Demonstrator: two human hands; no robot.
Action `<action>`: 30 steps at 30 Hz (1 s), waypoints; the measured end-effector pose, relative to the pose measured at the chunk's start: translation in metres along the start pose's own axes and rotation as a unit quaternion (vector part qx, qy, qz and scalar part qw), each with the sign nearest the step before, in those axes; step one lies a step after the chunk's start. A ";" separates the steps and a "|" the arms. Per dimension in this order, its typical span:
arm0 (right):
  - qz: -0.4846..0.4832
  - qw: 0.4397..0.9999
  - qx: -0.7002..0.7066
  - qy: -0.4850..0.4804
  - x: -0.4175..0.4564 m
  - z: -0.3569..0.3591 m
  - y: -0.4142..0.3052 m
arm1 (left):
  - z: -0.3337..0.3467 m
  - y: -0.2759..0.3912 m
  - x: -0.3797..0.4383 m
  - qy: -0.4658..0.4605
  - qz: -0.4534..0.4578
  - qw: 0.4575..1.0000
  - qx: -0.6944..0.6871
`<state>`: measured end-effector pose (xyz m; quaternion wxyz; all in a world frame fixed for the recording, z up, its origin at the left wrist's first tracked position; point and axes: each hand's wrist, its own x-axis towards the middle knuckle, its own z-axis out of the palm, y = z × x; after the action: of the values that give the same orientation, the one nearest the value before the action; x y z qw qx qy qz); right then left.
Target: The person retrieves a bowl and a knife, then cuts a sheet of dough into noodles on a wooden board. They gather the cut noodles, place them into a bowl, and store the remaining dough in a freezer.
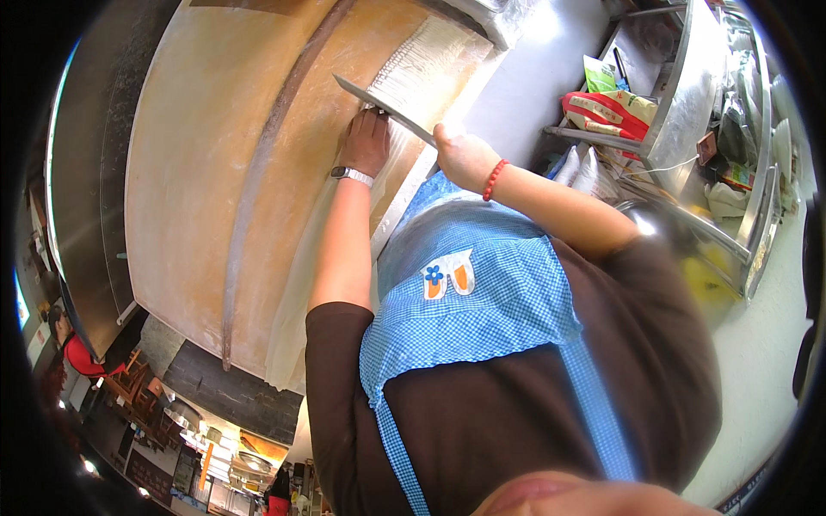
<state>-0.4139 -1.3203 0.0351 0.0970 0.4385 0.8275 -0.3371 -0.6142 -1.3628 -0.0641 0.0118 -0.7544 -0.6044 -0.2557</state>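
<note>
My right hand [466,158], with a red bead bracelet at the wrist, grips a long-bladed knife [401,115]. The blade slants up and left across a pale folded dough sheet [303,309]. Against the blade's near side, my left hand [366,140] presses on the dough with bent fingers; a watch is on that wrist. Beyond the blade lies a row of thin cut dough strips [423,61], dusted with flour. The sheet's long uncut part runs down along my left forearm. Where the blade's edge meets the dough is hidden.
A long wooden rolling pin [258,158] lies across the floured wooden board [181,161]. Right of the board stands a metal rack [684,97] holding a red and yellow bag [610,113]. A person in red [84,355] is far off at lower left.
</note>
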 end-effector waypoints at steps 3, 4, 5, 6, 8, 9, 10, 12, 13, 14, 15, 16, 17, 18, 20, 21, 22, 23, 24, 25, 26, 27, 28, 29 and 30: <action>-0.003 1.000 -0.007 -0.023 0.022 0.008 -0.008 | 0.001 0.001 0.000 -0.033 -0.026 0.999 -0.017; 0.019 1.000 0.007 -0.013 0.027 -0.003 -0.023 | 0.002 -0.002 0.001 -0.037 -0.020 0.999 -0.028; -0.002 1.000 0.023 0.015 0.038 0.003 -0.024 | 0.003 -0.003 0.000 -0.033 -0.016 0.999 -0.038; -0.023 0.998 0.039 0.045 0.054 0.013 -0.018 | 0.003 -0.003 0.000 -0.027 -0.012 0.998 -0.047; -0.025 0.996 0.070 0.053 0.059 0.011 -0.015 | 0.002 -0.001 0.000 -0.021 -0.009 0.998 -0.062; -0.023 0.997 0.067 0.036 0.050 0.004 -0.015 | 0.001 -0.001 0.000 -0.005 -0.002 0.999 -0.042; -0.020 0.998 0.061 0.018 0.034 -0.003 -0.014 | 0.001 0.000 -0.001 0.012 0.003 1.000 -0.023; -0.023 0.999 0.042 0.016 0.008 0.001 -0.004 | 0.004 0.000 -0.003 0.044 0.012 0.999 -0.002; -0.027 0.999 0.034 0.014 0.005 0.007 -0.002 | 0.006 0.000 -0.005 0.034 0.001 0.999 -0.002; -0.031 0.999 0.026 0.012 0.003 0.012 0.000 | 0.007 0.000 -0.007 0.023 -0.010 1.000 -0.001; -0.033 0.999 0.019 0.010 0.001 0.015 0.001 | 0.007 0.001 -0.009 0.010 -0.020 1.000 -0.003; -0.014 0.999 0.010 -0.028 0.015 0.017 -0.003 | 0.007 0.000 -0.008 -0.017 -0.027 0.999 0.015; -0.011 1.000 0.029 -0.008 0.025 0.018 -0.008 | 0.008 0.001 -0.007 -0.015 -0.021 1.000 0.001; -0.011 0.999 0.049 0.013 0.035 0.015 -0.016 | 0.009 0.000 -0.008 -0.014 -0.016 1.000 -0.008; -0.026 0.994 0.080 0.073 0.052 0.014 -0.020 | 0.005 0.000 -0.005 -0.021 -0.011 0.999 -0.041; -0.025 0.994 0.085 0.066 0.049 0.013 -0.019 | 0.005 0.001 -0.006 -0.006 -0.010 0.999 -0.030; -0.026 0.994 0.087 0.055 0.043 0.011 -0.014 | 0.006 0.002 -0.008 0.010 -0.012 1.000 -0.019; -0.027 0.995 0.090 0.045 0.035 0.008 -0.010 | 0.007 0.001 -0.011 0.026 -0.014 1.000 -0.009; -0.013 0.998 0.065 0.002 0.019 0.000 -0.010 | 0.009 -0.002 -0.013 0.022 -0.002 1.000 0.003; -0.007 0.998 0.054 -0.006 0.007 0.002 -0.007 | 0.008 -0.001 -0.014 0.018 -0.003 1.000 0.002; -0.001 0.999 0.043 -0.015 -0.001 0.005 -0.004 | 0.007 -0.001 -0.015 0.014 -0.005 1.000 0.002; 0.007 0.999 0.035 -0.019 -0.006 0.009 -0.002 | 0.005 -0.001 -0.014 0.009 -0.002 1.000 0.001; -0.030 0.999 0.039 0.022 0.001 0.018 0.001 | 0.004 0.000 -0.013 -0.001 -0.015 1.000 0.010; -0.016 0.999 0.040 0.014 0.010 0.024 -0.001 | 0.006 0.000 -0.015 -0.009 -0.018 1.000 -0.003; -0.007 0.999 0.041 0.009 0.023 0.027 -0.008 | 0.010 -0.002 -0.016 -0.013 -0.018 1.000 -0.010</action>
<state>-0.4373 -1.3252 0.0083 0.0692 0.4395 0.8169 -0.3671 -0.6142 -1.3734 -0.0793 -0.0089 -0.7466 -0.6156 -0.2520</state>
